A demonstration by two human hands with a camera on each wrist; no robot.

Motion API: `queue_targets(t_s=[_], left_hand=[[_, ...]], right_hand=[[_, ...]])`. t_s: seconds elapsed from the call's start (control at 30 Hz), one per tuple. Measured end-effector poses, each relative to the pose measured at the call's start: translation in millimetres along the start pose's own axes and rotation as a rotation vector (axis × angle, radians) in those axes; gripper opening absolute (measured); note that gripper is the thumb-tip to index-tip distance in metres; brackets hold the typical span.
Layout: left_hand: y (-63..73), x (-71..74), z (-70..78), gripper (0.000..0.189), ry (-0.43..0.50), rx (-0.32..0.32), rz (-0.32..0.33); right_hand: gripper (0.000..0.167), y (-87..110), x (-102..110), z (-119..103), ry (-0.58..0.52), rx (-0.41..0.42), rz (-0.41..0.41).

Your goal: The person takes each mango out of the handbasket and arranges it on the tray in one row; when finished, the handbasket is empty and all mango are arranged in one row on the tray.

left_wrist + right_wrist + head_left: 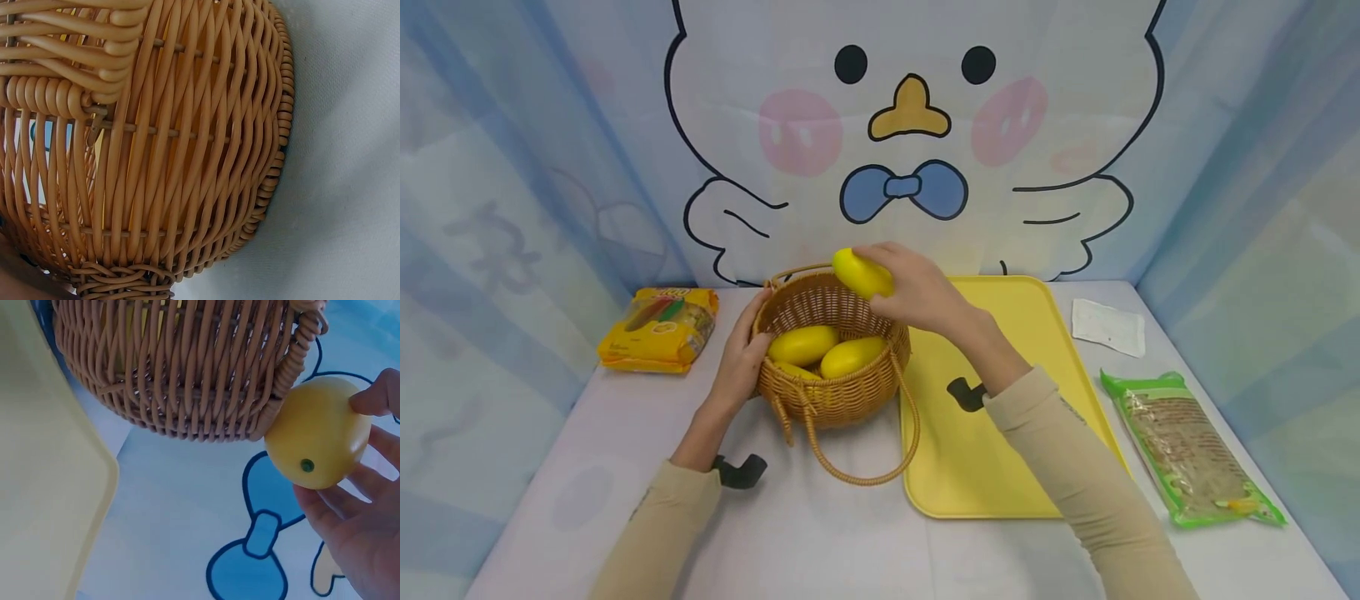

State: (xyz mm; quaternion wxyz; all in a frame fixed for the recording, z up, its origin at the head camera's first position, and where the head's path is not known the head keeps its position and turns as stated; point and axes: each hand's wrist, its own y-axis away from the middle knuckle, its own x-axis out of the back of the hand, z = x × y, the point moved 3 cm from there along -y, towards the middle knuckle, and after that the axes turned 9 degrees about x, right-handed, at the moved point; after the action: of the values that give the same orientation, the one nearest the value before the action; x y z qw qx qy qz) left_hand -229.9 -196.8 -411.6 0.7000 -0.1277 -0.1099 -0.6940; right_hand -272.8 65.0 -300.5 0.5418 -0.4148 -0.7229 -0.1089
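Head view, left hand: the left hand (741, 362) grips the near-left side of the wicker basket (835, 406), thumb at the rim.
Head view, right hand: the right hand (917, 287) holds one yellow fruit (859, 273) between thumb and fingers, up by the basket's back right rim.
Head view, basket load: three more yellow fruits (853, 358) lie inside, below that rim; the yellow tray (985, 467) is just beside.
Head view, handle risk: the front handle (865, 481) droops outward in a loop; I reckon a sleeve could snag it and tug the basket askew.
Left wrist view, wicker: woven side fills nearly everything; from here I can't tell how the fingers lie. Should that hold slacken, a bump might tip the basket.
Right wrist view, fruit: thumb on one side, fingertips on the other, its green-dotted end showing. It overlaps the rim; whether they touch, I can't say.
Right wrist view, slip risk: the skin looks smooth, so knocking the rim or a loose pinch could send it rolling off outside.
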Motion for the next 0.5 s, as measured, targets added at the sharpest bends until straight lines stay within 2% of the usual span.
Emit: queue_targets(t_s=[0.5], left_hand=[[0.3,0.1,1.3,0.066,0.012,-0.009,0.0]], right_hand=[[0.068,14.5,2.5,34.2,-0.125,-0.074,0.195]])
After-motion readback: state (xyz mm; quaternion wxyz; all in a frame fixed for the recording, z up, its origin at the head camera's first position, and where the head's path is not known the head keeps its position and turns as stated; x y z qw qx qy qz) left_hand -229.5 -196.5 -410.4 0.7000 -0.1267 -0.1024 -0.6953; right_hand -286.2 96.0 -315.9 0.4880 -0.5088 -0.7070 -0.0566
